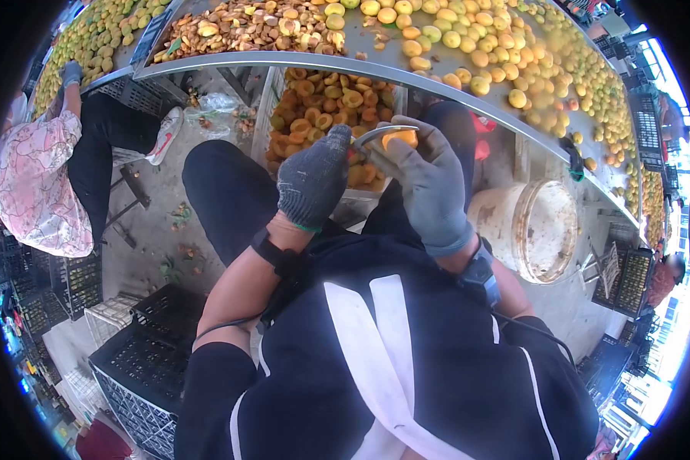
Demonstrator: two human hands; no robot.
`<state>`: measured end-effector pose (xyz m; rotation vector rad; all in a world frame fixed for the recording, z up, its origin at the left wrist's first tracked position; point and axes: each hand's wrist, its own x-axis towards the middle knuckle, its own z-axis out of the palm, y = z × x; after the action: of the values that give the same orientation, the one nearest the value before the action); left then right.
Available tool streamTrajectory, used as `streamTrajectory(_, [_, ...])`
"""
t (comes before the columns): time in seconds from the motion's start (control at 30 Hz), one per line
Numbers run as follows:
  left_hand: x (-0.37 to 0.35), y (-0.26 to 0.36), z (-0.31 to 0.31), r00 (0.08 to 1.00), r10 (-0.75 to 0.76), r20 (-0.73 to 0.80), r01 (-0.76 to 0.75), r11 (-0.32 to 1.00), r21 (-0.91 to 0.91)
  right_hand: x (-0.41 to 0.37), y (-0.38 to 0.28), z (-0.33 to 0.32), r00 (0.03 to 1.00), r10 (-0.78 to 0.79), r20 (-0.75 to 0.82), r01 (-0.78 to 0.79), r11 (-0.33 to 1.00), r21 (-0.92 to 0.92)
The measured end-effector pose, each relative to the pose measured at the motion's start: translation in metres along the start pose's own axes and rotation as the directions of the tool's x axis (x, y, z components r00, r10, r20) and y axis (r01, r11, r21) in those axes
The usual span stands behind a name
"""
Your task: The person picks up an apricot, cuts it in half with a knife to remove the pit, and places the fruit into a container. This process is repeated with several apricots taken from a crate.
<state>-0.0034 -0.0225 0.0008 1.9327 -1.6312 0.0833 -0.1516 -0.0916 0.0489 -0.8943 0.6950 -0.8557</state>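
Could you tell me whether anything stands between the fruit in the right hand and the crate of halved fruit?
A curved metal strip runs beside the fruit, and the left hand covers part of the crate from this view; nothing else visible stands between.

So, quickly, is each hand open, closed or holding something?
Left hand: fingers curled closed; can't tell what, if anything, it holds.
Right hand: closed, holding an orange fruit.

Littered grey floor (153, 239); metal-edged table (268, 58); bright light (658, 60) far right.
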Motion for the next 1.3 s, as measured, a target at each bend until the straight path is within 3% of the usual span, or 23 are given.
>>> streamTrajectory(0.2, [-0.002, -0.004, 0.009, 0.999, 0.039, -0.027, -0.038, 0.998, 0.050, 0.004, 0.002, -0.005, 1.000, 0.014, 0.017, -0.013, 0.998, -0.066])
streamTrajectory(0.3, [-0.001, 0.000, 0.004, 0.998, 0.055, 0.038, -0.059, 0.993, 0.103, 0.006, 0.007, -0.012, 0.996, 0.085, -0.023, -0.085, 0.996, -0.012])
streamTrajectory(0.37, [0.000, 0.009, -0.005, 0.972, -0.075, 0.222, 0.063, 0.996, 0.060, 0.008, 0.011, -0.017, 0.998, 0.058, -0.004, -0.058, 0.998, 0.031])
streamTrajectory(0.4, [0.000, 0.012, -0.010, 0.972, -0.073, 0.222, 0.061, 0.996, 0.059, 0.009, 0.010, -0.019, 0.998, 0.057, -0.006, -0.056, 0.998, 0.031])
streamTrajectory(0.47, [-0.001, 0.017, -0.020, 0.950, -0.041, 0.309, 0.152, 0.926, -0.346, 0.010, 0.009, -0.022, 0.998, -0.011, 0.057, 0.011, 1.000, -0.008])
streamTrajectory(0.5, [0.001, 0.017, -0.023, 0.950, -0.039, 0.311, 0.151, 0.926, -0.346, 0.011, 0.008, -0.025, 0.998, -0.012, 0.054, 0.012, 1.000, -0.007])
streamTrajectory(0.57, [0.006, 0.013, -0.030, 0.915, 0.013, 0.403, 0.302, 0.640, -0.706, 0.012, 0.006, -0.030, 0.994, 0.042, 0.102, -0.047, 0.998, 0.046])
streamTrajectory(0.7, [0.016, 0.010, -0.049, 0.808, 0.033, 0.589, 0.427, 0.655, -0.623, 0.004, -0.003, -0.026, 0.980, 0.075, 0.182, -0.100, 0.986, 0.135])
streamTrajectory(0.77, [0.008, 0.009, -0.039, 0.955, 0.033, 0.296, 0.153, 0.797, -0.585, -0.001, -0.006, -0.019, 0.973, 0.075, 0.218, -0.111, 0.981, 0.157])
streamTrajectory(0.8, [0.006, 0.012, -0.040, 0.954, 0.039, 0.297, 0.150, 0.797, -0.585, -0.004, -0.009, -0.018, 0.974, 0.072, 0.213, -0.107, 0.981, 0.159])
streamTrajectory(0.87, [-0.001, 0.019, -0.044, 0.993, 0.031, 0.116, 0.020, 0.911, -0.412, -0.010, -0.012, -0.016, 0.968, -0.036, 0.247, 0.083, 0.980, -0.179])
streamTrajectory(0.9, [-0.003, 0.020, -0.046, 0.992, 0.031, 0.119, 0.021, 0.911, -0.413, -0.012, -0.013, -0.015, 0.969, -0.036, 0.245, 0.081, 0.981, -0.178])
streamTrajectory(0.97, [-0.006, 0.022, -0.049, 0.996, 0.051, 0.068, -0.032, 0.968, -0.247, -0.016, -0.014, -0.012, 0.969, -0.001, 0.247, 0.023, 0.996, -0.087])
streamTrajectory(1.1, [-0.008, 0.023, -0.047, 0.996, 0.082, -0.022, -0.085, 0.968, -0.236, -0.013, -0.013, -0.017, 0.976, 0.008, 0.218, 0.010, 0.996, -0.085])
streamTrajectory(1.17, [-0.010, 0.024, -0.045, 0.998, 0.065, -0.028, -0.069, 0.979, -0.191, -0.014, -0.015, -0.016, 0.978, -0.019, 0.206, 0.064, 0.975, -0.213])
streamTrajectory(1.3, [-0.007, 0.029, -0.049, 0.997, 0.067, -0.038, -0.072, 0.984, -0.162, -0.022, -0.027, -0.008, 0.977, 0.016, 0.213, 0.045, 0.959, -0.281])
